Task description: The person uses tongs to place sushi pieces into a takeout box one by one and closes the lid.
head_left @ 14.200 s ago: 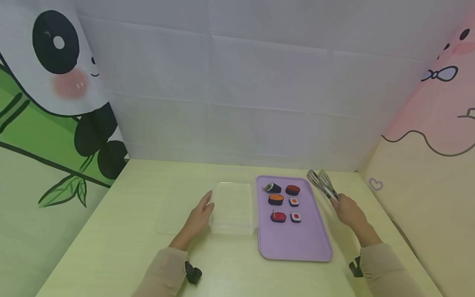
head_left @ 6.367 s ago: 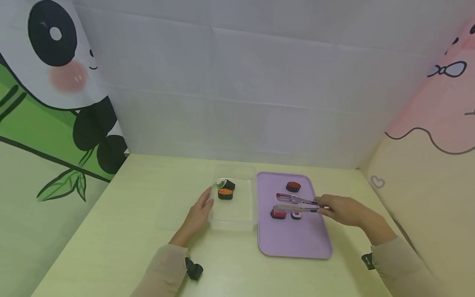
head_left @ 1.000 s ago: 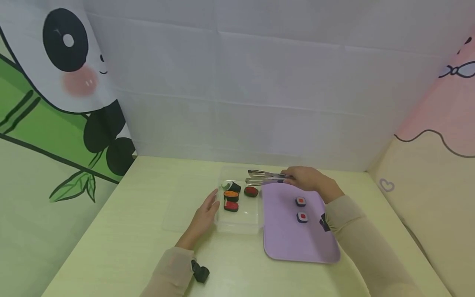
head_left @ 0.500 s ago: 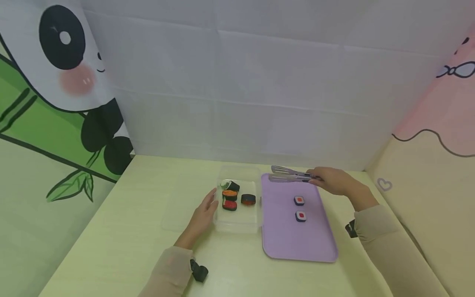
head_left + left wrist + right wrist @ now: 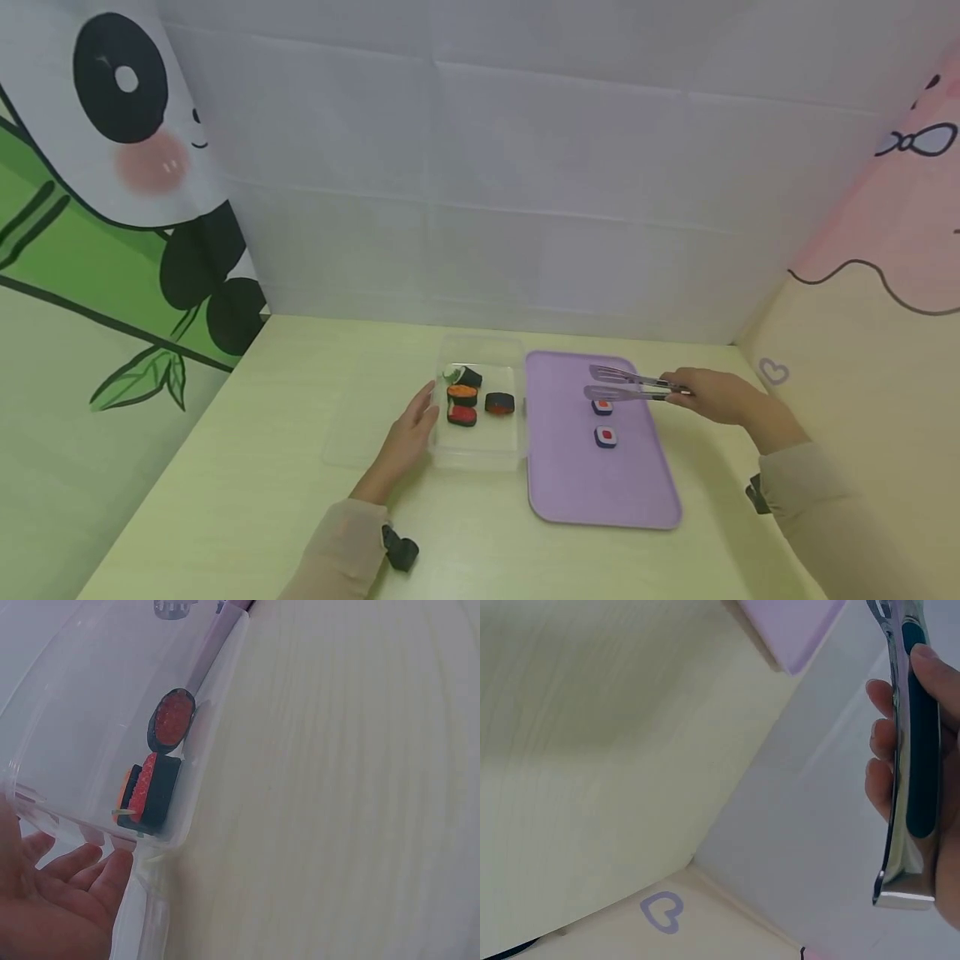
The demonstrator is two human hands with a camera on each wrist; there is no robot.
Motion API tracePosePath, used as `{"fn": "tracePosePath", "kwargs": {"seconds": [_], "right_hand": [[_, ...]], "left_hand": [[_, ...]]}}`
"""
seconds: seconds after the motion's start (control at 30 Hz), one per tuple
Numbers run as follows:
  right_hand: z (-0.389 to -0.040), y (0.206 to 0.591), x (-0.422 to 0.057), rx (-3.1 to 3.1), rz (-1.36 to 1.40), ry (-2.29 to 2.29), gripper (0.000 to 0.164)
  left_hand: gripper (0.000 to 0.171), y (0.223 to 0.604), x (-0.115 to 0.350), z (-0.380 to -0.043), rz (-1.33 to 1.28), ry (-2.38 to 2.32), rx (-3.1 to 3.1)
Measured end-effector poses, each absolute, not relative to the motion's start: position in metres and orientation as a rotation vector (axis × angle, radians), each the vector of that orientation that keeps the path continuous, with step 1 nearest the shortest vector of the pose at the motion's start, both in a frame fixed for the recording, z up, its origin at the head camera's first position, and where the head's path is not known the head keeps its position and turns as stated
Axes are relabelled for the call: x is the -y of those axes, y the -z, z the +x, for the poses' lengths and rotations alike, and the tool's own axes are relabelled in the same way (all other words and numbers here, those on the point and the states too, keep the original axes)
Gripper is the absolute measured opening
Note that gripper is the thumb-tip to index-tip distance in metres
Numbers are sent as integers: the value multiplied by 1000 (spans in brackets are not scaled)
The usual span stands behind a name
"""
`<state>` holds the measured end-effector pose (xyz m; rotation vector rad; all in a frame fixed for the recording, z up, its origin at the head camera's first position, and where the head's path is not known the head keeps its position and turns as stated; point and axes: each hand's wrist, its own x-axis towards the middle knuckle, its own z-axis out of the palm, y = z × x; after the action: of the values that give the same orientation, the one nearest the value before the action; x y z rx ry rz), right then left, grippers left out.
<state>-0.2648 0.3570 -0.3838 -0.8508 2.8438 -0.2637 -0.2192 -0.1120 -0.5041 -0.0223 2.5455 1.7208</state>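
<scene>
My left hand [image 5: 405, 433] rests its fingers against the left wall of a clear plastic container [image 5: 483, 442]. Inside are a green-tipped roll [image 5: 468, 377], an orange-topped sushi [image 5: 462, 394] and a red-topped sushi [image 5: 461, 416], lined up on the left. A dark-red roe sushi [image 5: 499, 404] lies on its side to their right. My right hand [image 5: 712, 393] grips metal tongs [image 5: 626, 393] by the dark handle pads [image 5: 922, 742]. The tongs' spread tips hold nothing and overlap a small white roll [image 5: 602, 408] on the purple tray [image 5: 600, 492]. A second white roll [image 5: 606, 437] sits nearer me.
The tray stands immediately right of the container. A flat, clear plastic lid [image 5: 348, 429] lies on the pale table [image 5: 247, 467], left of the container and partly behind my left hand. A grey-white wall covering [image 5: 480, 208] closes off the back.
Four sushi have gone from tray to container since the start. In the last second the tongs let go of the roe sushi, which tipped over, and moved right over the tray. Left hand stays.
</scene>
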Motion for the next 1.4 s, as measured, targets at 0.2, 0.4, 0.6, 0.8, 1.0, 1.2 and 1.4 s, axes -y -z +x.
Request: {"fn": "tracePosePath", "kwargs": {"seconds": [0.2,0.4,0.6,0.8,1.0,1.2,1.4], "right_hand": [[-268,398,-368,-2765,-803,289,35],[-268,407,-371,-2746,-764,356,39],[-270,409,-366,-2786,-799,369,38],[-275,394,-344,-2835,-914,390,35],[-284,382,-308,-2867,-983,396,38],[-296,376,-270,-2849,-1057,416,38],[-308,381,-246,-2821,-1051,404,41]], "left_hand": [[53,505,112,-219,-28,-1723,-2550],[53,503,112,-218,-15,-1716,-2559],[52,501,113,-216,13,-1704,-2575],[52,503,113,-216,33,-1704,-2583],[52,503,114,-216,32,-1718,-2580],[52,505,114,-217,-9,-1731,-2561],[52,504,114,-216,-6,-1753,-2557]]}}
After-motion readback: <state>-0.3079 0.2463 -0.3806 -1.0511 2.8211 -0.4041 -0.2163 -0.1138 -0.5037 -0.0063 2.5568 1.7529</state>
